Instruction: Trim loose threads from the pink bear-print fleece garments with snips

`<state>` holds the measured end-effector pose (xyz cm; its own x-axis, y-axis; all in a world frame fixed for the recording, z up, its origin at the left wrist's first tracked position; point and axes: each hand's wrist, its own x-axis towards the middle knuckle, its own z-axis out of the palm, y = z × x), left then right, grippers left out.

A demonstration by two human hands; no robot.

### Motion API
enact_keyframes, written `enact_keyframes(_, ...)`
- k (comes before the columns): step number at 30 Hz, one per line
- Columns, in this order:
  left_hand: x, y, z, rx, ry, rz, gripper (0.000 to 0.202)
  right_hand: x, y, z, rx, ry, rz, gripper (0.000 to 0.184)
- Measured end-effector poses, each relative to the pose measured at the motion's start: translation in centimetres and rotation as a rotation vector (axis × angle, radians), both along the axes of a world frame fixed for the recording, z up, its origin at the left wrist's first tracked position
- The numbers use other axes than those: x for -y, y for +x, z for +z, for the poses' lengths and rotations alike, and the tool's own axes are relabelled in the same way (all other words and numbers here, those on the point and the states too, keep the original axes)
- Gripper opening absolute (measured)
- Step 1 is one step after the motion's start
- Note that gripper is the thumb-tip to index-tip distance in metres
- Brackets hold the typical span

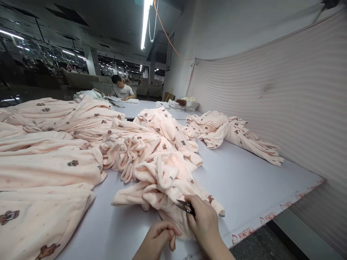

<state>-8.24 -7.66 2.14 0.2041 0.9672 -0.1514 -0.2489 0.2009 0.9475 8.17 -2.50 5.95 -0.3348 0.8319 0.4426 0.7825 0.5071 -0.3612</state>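
Observation:
A crumpled pink fleece garment with small brown bear prints point(162, 173) lies on the white table point(244, 180) right in front of me. My right hand point(204, 224) is closed round small dark thread snips point(185, 206), whose tips point left onto the garment's near edge. My left hand point(158, 238) is curled in a pinch on the garment's lower edge just left of the snips.
Stacks of the same pink fleece point(46, 159) cover the table's left side, and another heap point(230, 133) lies at the right by a striped wall covering point(284, 90). A seated person point(121, 89) works at the far end. The table's edge point(284, 207) runs at the right.

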Motion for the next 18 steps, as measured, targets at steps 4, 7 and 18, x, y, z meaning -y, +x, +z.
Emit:
enact_keyframes(4, -0.2, 0.4, 0.0, -0.073, 0.082, 0.188, 0.017, -1.6, -1.3, 1.5, -0.044, -0.084, 0.018, 0.021)
enact_keyframes(7, -0.6, 1.7, -0.3, -0.248, 0.145, 0.364, 0.027, -1.6, -1.9, 2.1, -0.090, -0.179, 0.060, 0.014)
enact_keyframes(18, -2.9, 1.2, 0.1, 0.170, 0.062, 0.156, 0.028, -3.1, -1.2, 2.5, -0.187, -0.318, 0.099, 0.016)
